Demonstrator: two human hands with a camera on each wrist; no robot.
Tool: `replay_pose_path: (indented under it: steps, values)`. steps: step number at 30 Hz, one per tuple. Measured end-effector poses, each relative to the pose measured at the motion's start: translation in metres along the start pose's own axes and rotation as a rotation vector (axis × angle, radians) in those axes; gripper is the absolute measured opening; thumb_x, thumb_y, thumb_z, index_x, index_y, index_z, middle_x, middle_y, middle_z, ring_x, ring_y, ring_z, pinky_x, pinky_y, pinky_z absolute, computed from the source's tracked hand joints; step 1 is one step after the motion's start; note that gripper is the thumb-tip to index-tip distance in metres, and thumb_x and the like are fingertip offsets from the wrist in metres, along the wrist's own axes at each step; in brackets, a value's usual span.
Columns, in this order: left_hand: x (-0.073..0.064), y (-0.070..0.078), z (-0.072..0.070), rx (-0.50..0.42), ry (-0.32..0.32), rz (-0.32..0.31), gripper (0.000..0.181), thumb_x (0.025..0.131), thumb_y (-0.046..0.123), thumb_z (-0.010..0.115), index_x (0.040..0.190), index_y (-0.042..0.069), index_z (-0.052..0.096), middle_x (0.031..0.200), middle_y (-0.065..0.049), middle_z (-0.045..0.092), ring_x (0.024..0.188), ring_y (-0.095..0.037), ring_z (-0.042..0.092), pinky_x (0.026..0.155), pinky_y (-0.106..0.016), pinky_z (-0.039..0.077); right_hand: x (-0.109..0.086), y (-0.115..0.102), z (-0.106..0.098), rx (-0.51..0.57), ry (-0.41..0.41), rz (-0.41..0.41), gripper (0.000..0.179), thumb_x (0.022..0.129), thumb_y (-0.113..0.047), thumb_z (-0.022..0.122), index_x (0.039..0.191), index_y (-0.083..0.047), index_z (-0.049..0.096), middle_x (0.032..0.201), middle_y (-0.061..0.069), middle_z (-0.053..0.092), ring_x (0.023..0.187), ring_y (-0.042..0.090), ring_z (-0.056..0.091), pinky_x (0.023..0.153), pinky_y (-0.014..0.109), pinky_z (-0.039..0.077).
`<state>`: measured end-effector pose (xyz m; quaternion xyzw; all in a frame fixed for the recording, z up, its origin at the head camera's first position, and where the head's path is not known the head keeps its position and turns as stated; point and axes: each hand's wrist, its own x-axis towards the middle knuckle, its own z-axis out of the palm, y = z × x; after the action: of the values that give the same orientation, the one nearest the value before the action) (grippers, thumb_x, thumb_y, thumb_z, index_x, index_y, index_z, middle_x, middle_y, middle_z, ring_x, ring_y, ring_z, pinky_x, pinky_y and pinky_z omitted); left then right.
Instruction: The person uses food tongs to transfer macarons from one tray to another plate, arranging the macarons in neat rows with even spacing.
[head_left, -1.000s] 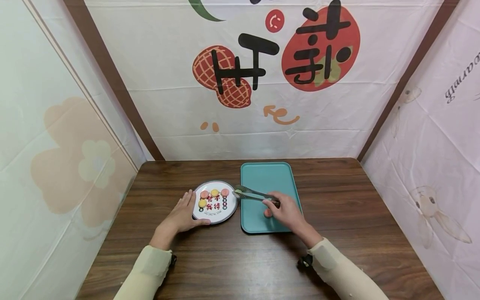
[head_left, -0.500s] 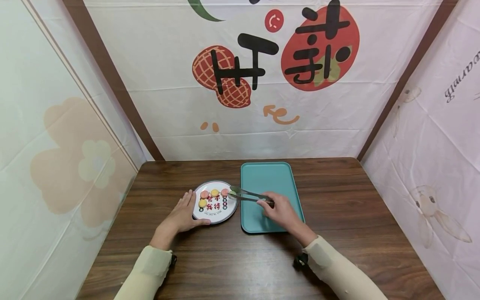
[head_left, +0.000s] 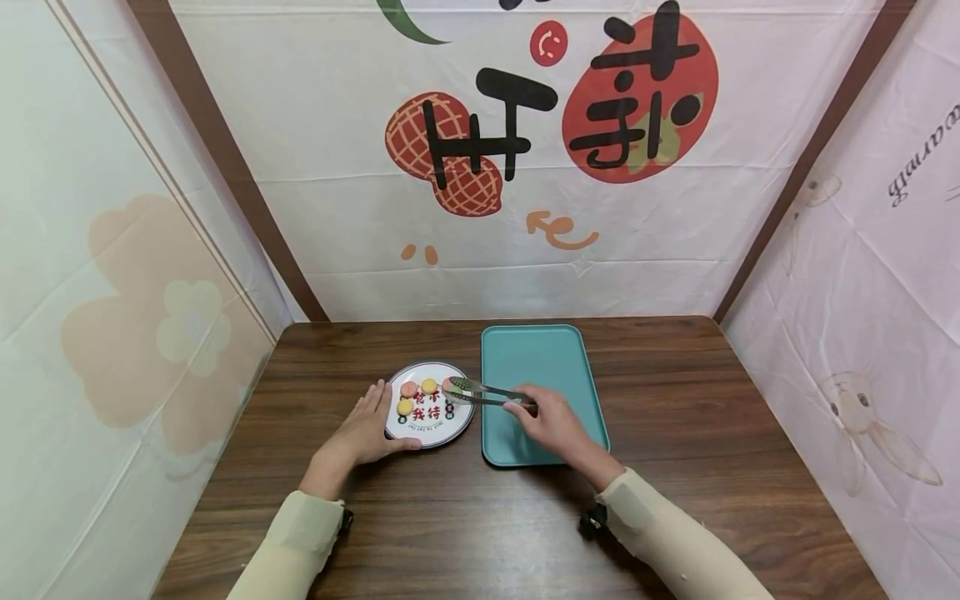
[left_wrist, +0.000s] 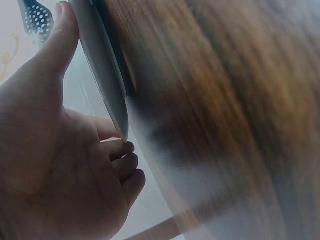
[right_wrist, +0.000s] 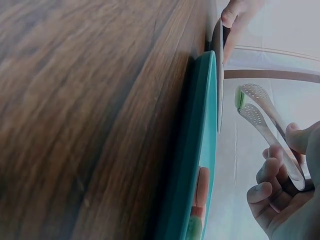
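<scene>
The green cookie (right_wrist: pixel 240 98), nipped in tongs (head_left: pixel 498 395), has just moved further over the plate's (head_left: pixel 441 438) right side, so its crossing from the tray (head_left: pixel 534 354), right of the plate, looks made. The right hand's (head_left: pixel 551 423) fingers pinch the tongs; the left hand's (head_left: pixel 366 429) spread along the plate's left rim.

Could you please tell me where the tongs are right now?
In the head view, the tongs are in the right hand, spanning from above the teal tray to above the white plate's right side, with a green macaron between their tips.
</scene>
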<state>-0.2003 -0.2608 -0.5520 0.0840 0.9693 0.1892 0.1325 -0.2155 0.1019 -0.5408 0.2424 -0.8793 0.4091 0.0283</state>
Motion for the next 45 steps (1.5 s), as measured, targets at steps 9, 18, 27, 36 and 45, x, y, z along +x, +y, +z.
replay_pose_path:
  steps: [9, 18, 27, 36, 45]
  values:
    - [0.002, -0.001, 0.0, -0.003, 0.003, 0.001, 0.137, 0.085, 0.074, 0.077, 0.166, -0.013, 0.009, 0.174, -0.035, 0.006, 0.163, -0.049, 0.006, 0.133, -0.059, 0.012, 0.006, -0.004, 0.006, -0.013, -0.028, -0.015, 0.04, 0.107, -0.035, 0.069, 0.131, -0.002, 0.073, 0.072, -0.01, 0.059, 0.056, 0.005, 0.044, 0.049, 0.024, 0.038]
    - [0.002, -0.002, 0.0, 0.002, 0.003, 0.006, 0.136, 0.086, 0.073, 0.078, 0.166, -0.014, 0.01, 0.174, -0.036, 0.006, 0.163, -0.05, 0.007, 0.133, -0.059, 0.012, 0.01, -0.008, 0.013, -0.012, -0.045, -0.019, 0.04, 0.107, -0.033, 0.07, 0.132, -0.002, 0.073, 0.069, -0.01, 0.058, 0.054, 0.005, 0.042, 0.047, 0.023, 0.037]
    - [0.002, 0.001, -0.002, 0.005, -0.002, 0.011, 0.133, 0.088, 0.07, 0.078, 0.165, -0.015, 0.01, 0.174, -0.036, 0.007, 0.163, -0.05, 0.008, 0.133, -0.059, 0.013, 0.017, -0.009, 0.021, -0.054, -0.072, -0.023, 0.038, 0.107, -0.035, 0.069, 0.13, -0.006, 0.075, 0.072, -0.009, 0.058, 0.055, 0.005, 0.044, 0.047, 0.024, 0.038]
    - [0.002, 0.0, -0.003, 0.004, 0.003, 0.011, 0.134, 0.087, 0.069, 0.079, 0.165, -0.015, 0.011, 0.174, -0.036, 0.007, 0.163, -0.05, 0.008, 0.133, -0.06, 0.013, 0.021, -0.011, 0.026, -0.058, -0.073, -0.051, 0.035, 0.108, -0.034, 0.068, 0.128, -0.005, 0.076, 0.074, -0.011, 0.059, 0.056, 0.005, 0.045, 0.048, 0.024, 0.038]
    - [0.002, -0.001, -0.002, 0.018, 0.024, 0.052, 0.133, 0.088, 0.068, 0.08, 0.164, -0.017, 0.011, 0.172, -0.039, 0.009, 0.162, -0.052, 0.011, 0.133, -0.06, 0.015, 0.024, -0.012, 0.031, -0.124, -0.064, -0.054, 0.036, 0.106, -0.035, 0.071, 0.129, -0.008, 0.076, 0.08, -0.009, 0.064, 0.057, 0.004, 0.048, 0.049, 0.025, 0.041]
